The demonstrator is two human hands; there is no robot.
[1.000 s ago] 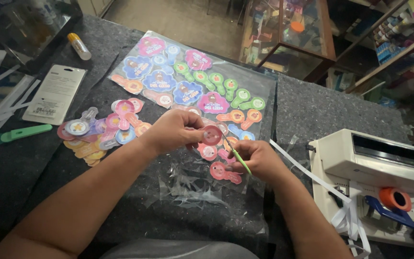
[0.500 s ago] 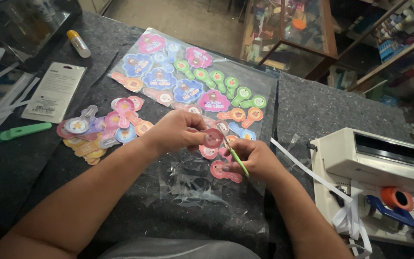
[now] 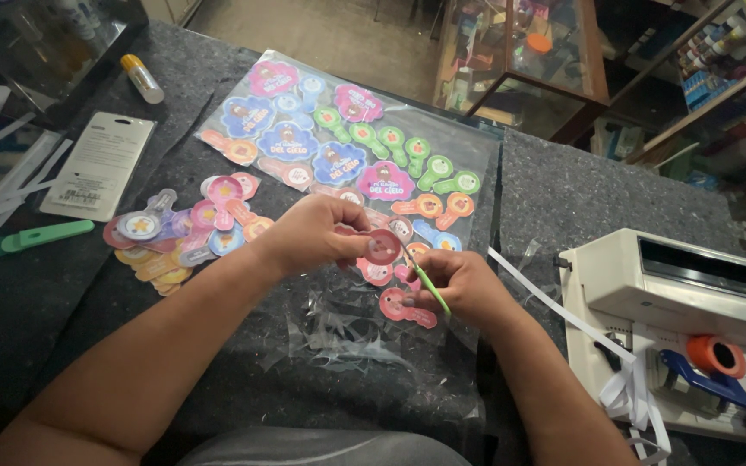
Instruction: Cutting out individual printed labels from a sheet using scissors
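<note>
The left hand [image 3: 312,235] pinches a round pink tag [image 3: 382,246] between thumb and fingers, lifted just above the clear laminated sheet [image 3: 468,164] on the dark bench [image 3: 580,198], while the right hand [image 3: 459,285] grips green scissors [image 3: 425,280] whose tips meet the tag's right edge. Just below the hands lie two more pink tags [image 3: 407,308] and clear trimmings [image 3: 347,332]; a pile of cut tags [image 3: 174,242] sits to the left, near a green cutter [image 3: 41,236] and a white card [image 3: 101,166]. A cream laminator [image 3: 684,293] stands at the right, well apart from the glue stick [image 3: 142,79] at top left.
</note>
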